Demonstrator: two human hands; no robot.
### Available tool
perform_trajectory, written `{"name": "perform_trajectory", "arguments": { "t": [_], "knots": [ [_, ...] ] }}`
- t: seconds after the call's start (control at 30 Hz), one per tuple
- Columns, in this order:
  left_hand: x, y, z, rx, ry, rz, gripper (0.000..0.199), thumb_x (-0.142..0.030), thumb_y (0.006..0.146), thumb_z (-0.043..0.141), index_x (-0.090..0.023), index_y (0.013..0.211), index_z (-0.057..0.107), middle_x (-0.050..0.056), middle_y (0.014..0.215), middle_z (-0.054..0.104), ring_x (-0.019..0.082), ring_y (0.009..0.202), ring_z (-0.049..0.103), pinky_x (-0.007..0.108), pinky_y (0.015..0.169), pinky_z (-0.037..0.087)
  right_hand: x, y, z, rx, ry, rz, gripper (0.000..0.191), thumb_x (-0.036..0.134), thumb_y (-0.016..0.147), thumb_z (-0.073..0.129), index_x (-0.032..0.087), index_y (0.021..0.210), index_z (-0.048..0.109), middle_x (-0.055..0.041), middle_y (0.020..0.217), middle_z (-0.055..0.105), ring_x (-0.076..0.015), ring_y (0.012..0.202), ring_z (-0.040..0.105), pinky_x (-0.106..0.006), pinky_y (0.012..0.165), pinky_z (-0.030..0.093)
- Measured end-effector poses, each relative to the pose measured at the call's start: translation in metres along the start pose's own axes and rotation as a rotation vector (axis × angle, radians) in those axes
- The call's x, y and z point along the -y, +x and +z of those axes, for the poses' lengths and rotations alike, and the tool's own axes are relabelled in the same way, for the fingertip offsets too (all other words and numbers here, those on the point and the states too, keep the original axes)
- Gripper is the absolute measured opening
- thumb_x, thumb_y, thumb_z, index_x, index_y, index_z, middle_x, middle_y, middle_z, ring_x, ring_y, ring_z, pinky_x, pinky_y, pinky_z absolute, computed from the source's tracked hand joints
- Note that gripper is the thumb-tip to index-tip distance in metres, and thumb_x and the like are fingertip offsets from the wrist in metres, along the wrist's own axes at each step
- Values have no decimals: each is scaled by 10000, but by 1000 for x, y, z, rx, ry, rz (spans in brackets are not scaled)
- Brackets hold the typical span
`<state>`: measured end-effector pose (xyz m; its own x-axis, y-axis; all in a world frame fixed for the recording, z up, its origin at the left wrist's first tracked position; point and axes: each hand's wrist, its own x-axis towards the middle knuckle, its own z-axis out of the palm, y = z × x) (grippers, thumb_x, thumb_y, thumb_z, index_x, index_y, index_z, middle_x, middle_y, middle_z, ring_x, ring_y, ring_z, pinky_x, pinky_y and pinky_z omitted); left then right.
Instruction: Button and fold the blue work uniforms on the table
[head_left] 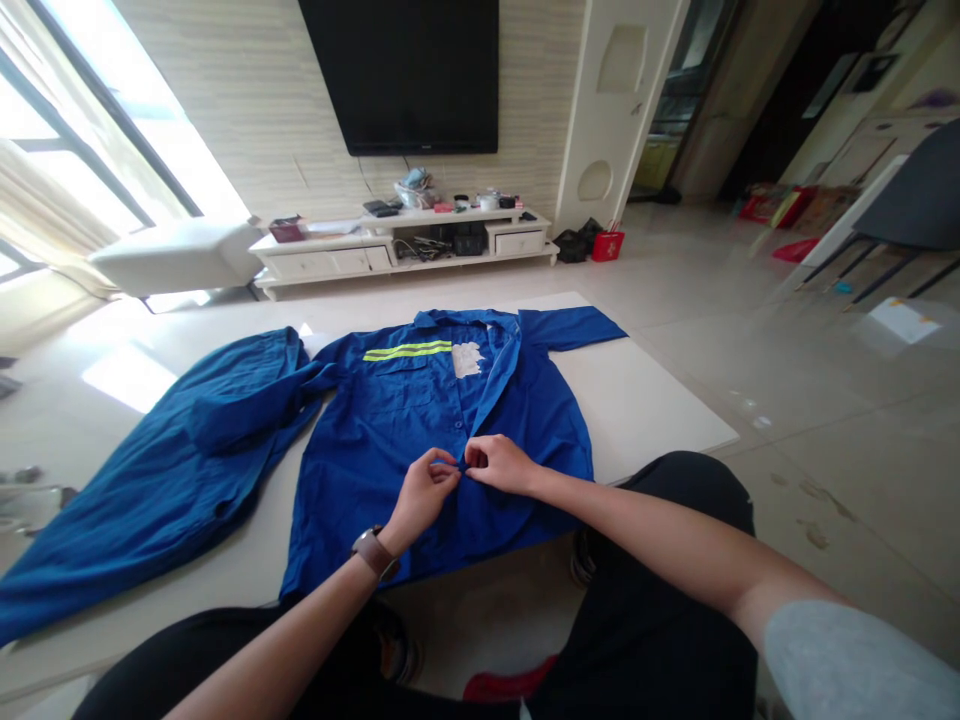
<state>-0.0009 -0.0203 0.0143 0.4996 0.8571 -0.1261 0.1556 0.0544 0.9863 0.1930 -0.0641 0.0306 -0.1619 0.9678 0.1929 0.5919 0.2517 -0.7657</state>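
Note:
A blue work shirt with a yellow reflective stripe lies spread on a low white table, its front partly open toward the collar. My left hand pinches the front edge of the shirt with thumb and fingers, and a watch sits on that wrist. Right beside it, my right hand is closed on the other edge of the same front. The fingertips of both hands almost meet at the placket. Whether a button lies between them is hidden. One button shows on the placket farther up.
Blue trousers lie left of the shirt on the white table. Beyond stand a low TV cabinet, a grey bench and a red bag. A dark chair is at the right. My knees are close to the table's near edge.

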Motion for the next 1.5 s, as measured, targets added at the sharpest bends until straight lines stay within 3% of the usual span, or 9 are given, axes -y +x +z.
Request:
{"name": "perform_trajectory", "arguments": {
  "t": [0.4,0.7,0.83,1.1,1.23,1.33,1.5],
  "knots": [
    [-4,1,-1,-42,-24,10,391,-205,619,732,-190,964,549,5,771,721,124,617,635,190,549,417,0,0,-1,21,-62,32,95,174,773,771,185,781,677,15,767,677,-125,693,608,-215,636,394],
    [1,3,-2,8,-53,-3,337,-237,673,716,-189,969,562,9,798,733,116,610,608,197,563,400,-3,-2,3,7,3,29,201,99,755,725,193,921,663,12,815,678,-142,740,632,-222,690,447],
    [3,3,-1,35,-74,-8,302,-238,696,698,-188,958,558,0,778,732,100,574,568,197,553,380,-4,-3,4,36,-29,10,137,112,793,698,188,907,687,-16,871,703,-154,779,642,-237,726,463],
    [11,5,0,49,-35,9,282,-175,702,624,-195,975,560,15,845,730,128,695,629,222,640,429,0,-3,1,55,-32,13,171,70,811,625,188,886,723,-26,857,732,-172,796,668,-248,741,464],
    [15,5,0,35,68,81,294,-109,695,571,-183,979,590,14,883,696,133,767,636,232,696,458,3,-3,1,53,-59,20,204,63,812,597,201,876,733,-22,850,743,-179,803,678,-248,744,459],
    [13,4,0,43,207,103,341,-45,655,530,-164,959,629,10,912,670,108,701,590,230,678,457,5,-3,1,45,-72,11,211,77,833,569,207,857,733,-25,857,748,-187,821,686,-255,756,458],
    [4,-2,1,48,408,123,276,-75,688,598,-152,935,692,24,889,703,141,737,602,238,684,451,7,-4,1,52,-68,3,197,120,852,544,207,839,720,-31,848,743,-198,817,688,-275,769,467]
  ]
}}
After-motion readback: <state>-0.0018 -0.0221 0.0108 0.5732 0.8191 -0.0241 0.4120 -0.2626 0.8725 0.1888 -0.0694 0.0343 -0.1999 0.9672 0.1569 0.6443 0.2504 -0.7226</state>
